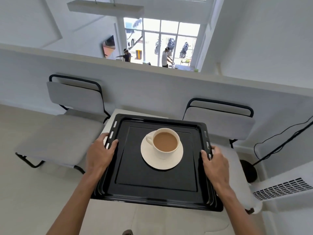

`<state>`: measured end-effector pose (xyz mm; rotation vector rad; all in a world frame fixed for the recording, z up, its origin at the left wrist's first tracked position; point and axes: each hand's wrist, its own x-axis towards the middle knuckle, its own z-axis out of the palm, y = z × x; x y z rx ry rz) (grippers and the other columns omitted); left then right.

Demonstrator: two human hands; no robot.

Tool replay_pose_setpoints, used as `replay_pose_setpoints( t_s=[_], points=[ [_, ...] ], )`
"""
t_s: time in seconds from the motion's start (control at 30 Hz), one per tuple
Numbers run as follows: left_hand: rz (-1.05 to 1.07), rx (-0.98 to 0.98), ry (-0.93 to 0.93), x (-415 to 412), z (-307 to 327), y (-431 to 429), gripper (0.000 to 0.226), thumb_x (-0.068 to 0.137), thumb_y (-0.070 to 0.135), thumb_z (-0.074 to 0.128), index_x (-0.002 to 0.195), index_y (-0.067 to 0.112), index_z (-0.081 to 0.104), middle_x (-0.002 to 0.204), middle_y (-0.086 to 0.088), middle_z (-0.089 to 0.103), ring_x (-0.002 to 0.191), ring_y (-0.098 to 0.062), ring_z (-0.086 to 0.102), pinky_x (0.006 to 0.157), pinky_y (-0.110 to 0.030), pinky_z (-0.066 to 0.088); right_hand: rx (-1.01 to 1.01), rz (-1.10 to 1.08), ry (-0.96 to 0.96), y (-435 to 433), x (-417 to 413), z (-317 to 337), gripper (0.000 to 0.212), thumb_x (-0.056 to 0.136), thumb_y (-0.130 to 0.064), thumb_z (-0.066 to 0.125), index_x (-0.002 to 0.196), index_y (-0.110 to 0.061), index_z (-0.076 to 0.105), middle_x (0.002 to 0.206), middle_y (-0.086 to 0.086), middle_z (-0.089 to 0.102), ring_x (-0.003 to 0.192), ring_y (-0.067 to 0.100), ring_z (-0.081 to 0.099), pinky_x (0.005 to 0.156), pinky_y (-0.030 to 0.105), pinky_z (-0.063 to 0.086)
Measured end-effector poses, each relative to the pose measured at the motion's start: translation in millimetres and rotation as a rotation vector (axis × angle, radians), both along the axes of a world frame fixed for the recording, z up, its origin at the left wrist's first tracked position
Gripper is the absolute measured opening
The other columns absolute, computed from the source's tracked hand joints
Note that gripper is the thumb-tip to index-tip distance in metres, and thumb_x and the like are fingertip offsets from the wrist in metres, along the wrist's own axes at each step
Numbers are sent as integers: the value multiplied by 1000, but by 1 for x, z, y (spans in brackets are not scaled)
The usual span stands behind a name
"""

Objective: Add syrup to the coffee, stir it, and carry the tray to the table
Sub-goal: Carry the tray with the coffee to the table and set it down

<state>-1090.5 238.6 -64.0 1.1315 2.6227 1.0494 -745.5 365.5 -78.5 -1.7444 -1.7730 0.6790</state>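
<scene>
A black metal tray (pixel 152 189) is held level in front of me, with both hands on its side rims. My left hand (pixel 100 153) grips the left rim, thumb on top. My right hand (pixel 215 163) grips the right rim the same way. On the tray stands a white cup (pixel 165 143) of milky brown coffee on a white saucer (pixel 152 160), a little behind the tray's middle, its handle pointing left. A small white table (pixel 108 122) shows only as a sliver past the tray's far left corner; the tray hides the rest of it.
Two grey cushioned chairs with black frames flank the table, one at left (pixel 67 133) and one at right (pixel 220 119). A low white wall (pixel 152 78) runs behind them. A black cable (pixel 279 143) and a white vented unit (pixel 284 187) sit at right.
</scene>
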Motion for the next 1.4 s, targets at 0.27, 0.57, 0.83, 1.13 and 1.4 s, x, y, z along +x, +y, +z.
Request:
replay_pose_setpoints(
  t_s=[0.27,0.57,0.83,1.13,1.4],
  points=[
    [-43,8,-26,-92,-28,55,42,93,37,71,126,12,67,96,-16,80,89,-41,73,78,-44,56,-4,-39,-7,48,-90,-28,26,98,-29,63,118,-12,60,83,0,73,75,20,69,68,31,54],
    [-146,-27,-81,-204,-70,131,39,96,35,68,128,14,64,81,-10,77,71,-33,72,71,-41,59,-4,-140,20,93,-196,-86,22,98,-26,63,116,-14,59,80,-8,70,66,9,67,59,24,52],
    [-159,-70,-74,-274,-153,184,37,97,37,64,128,18,61,62,0,61,55,-24,59,61,-34,51,-37,-181,4,142,-268,-154,28,98,-29,63,122,-16,57,81,-11,69,63,-1,64,54,6,41],
    [-127,-168,-107,-317,-271,229,39,98,42,61,132,24,54,69,-4,67,61,-31,66,64,-44,60,-95,-203,10,189,-311,-269,35,97,-37,61,127,-22,54,90,-9,73,75,12,71,71,38,63],
    [-108,-203,-83,-338,-388,262,44,97,46,60,133,24,54,60,4,59,58,-25,57,64,-36,48,-122,-247,-29,220,-332,-370,34,96,-33,62,125,-17,58,71,-15,63,64,12,65,67,38,57]
  ],
)
